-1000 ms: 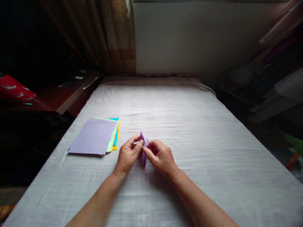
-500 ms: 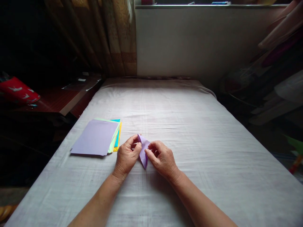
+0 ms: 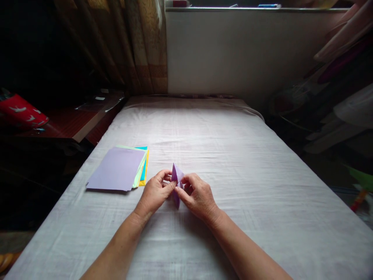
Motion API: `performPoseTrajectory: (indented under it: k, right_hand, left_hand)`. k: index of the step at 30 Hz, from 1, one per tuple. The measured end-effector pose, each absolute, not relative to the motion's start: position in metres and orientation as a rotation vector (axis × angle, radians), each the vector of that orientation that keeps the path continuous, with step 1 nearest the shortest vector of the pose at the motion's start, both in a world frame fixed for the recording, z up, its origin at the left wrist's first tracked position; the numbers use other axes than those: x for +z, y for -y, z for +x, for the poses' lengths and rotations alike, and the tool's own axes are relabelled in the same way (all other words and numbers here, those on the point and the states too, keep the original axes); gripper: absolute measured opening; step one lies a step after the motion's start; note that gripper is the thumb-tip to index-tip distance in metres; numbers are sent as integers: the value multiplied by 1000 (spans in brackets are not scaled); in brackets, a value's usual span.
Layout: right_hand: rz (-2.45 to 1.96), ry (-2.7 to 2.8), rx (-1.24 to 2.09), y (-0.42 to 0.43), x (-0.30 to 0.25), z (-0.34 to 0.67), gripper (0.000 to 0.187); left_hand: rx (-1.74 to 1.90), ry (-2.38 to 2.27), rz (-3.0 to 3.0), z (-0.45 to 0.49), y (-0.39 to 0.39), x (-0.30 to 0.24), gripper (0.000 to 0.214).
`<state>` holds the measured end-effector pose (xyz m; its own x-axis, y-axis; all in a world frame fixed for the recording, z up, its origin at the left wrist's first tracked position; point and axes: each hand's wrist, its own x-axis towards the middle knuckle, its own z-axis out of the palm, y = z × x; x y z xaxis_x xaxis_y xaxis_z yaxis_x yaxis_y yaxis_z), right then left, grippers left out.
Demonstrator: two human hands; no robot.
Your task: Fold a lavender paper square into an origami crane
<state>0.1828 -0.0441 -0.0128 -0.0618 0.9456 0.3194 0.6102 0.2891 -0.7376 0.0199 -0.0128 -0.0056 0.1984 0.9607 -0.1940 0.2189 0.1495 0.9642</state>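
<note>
A small folded piece of purple paper [image 3: 176,173] is held between both hands over the bed's pale sheet. Its pointed ends stick out toward the far side and toward me. My left hand [image 3: 155,190] pinches its left side with thumb and fingers. From the right, my right hand [image 3: 198,194] grips it near the middle, thumb and fingertips close together. The middle of the paper is partly hidden behind the fingers. Left of my left hand lies a stack of coloured paper sheets [image 3: 116,167], purple on top, with green, blue and yellow edges showing.
The bed's sheet [image 3: 210,132] has slight wrinkles. At the left stands a brown wooden table [image 3: 70,124] bearing a red patterned pouch [image 3: 21,111] and a clear plastic sleeve [image 3: 101,101]. A curtain [image 3: 145,46] hangs behind; clothes [image 3: 349,70] hang at the right.
The purple paper has turned more upright and looks narrower, its far point now standing up. My left hand's thumb has shifted toward the middle of the paper, closer to the right thumb.
</note>
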Motion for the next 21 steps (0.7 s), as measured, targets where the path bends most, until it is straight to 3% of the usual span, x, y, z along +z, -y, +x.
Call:
performPoseTrajectory:
  k: [8, 15, 21]
  right_hand:
    - [-1444, 1801, 559, 47, -10, 182, 18]
    - [-1437, 1823, 375, 46, -13, 182, 19]
    - [-1562, 1864, 223, 45, -11, 184, 21]
  left_hand:
    - [760, -1304, 1454, 23, 15, 1, 27]
    - [851, -1482, 1791, 30, 24, 6, 16]
    - [829, -1619, 1939, 31, 25, 4, 33]
